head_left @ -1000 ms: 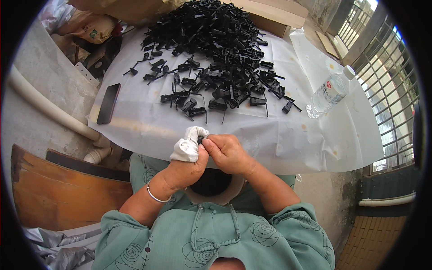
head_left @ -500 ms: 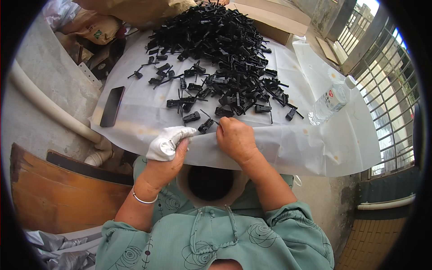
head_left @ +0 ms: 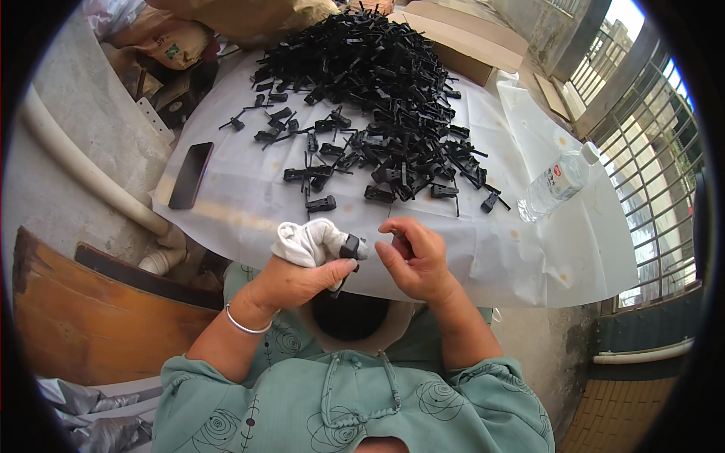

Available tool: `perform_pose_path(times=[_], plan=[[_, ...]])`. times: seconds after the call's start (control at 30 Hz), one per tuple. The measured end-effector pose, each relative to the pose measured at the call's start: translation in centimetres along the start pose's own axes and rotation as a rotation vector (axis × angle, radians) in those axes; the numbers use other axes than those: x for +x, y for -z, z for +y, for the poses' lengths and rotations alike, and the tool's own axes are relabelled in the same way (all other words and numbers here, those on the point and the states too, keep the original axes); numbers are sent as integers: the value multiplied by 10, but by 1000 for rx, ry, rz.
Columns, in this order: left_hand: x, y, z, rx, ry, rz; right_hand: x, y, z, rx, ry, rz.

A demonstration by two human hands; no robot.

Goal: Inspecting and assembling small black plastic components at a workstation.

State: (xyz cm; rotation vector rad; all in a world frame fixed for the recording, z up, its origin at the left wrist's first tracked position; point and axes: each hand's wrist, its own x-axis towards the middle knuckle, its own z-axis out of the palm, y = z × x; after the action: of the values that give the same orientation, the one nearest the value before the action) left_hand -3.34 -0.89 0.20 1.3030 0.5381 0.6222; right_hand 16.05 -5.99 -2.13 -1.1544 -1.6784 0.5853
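Observation:
My left hand (head_left: 294,283) has a white cloth (head_left: 306,240) over its fingers and is closed on a small black plastic part (head_left: 350,248), the thumb pressing its near side. Just to the right, my right hand (head_left: 420,260) is apart from that part. Its thumb and forefinger are spread, the other fingers are curled, and I see nothing in it. Beyond both hands, loose black plastic parts (head_left: 321,204) with thin stems lie on a white sheet (head_left: 249,234). They run back into a large heap (head_left: 362,68) of the same kind.
A dark phone (head_left: 191,176) lies on the sheet's left side, a clear water bottle (head_left: 559,183) on its right. At the back are a cardboard box (head_left: 468,45) and brown bags (head_left: 162,38). Below the sheet's front edge sits a pale-rimmed container (head_left: 398,328) with a dark inside.
The black part near my right fingertips is now in my left hand, off the sheet. My left hand has moved right; my right hand has drawn back slightly and its fingers have parted.

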Motion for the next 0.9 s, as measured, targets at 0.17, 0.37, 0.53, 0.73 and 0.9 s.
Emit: perform_pose_path(times=[0.17,0.37,0.53,0.73,0.9], plan=[[12,-8,-46,65,-205,198,0,-24,-7,-194,511,44],[2,-9,-27,5,35,70,-2,-26,-1,60,-82,259],[3,-14,-34,271,-119,156,4,-16,1,221,-271,16],[1,-26,-26,381,-94,314,0,-17,2,-32,-89,-107],[-1,-23,-45,824,-437,433,-4,-32,6,141,-208,-65]])
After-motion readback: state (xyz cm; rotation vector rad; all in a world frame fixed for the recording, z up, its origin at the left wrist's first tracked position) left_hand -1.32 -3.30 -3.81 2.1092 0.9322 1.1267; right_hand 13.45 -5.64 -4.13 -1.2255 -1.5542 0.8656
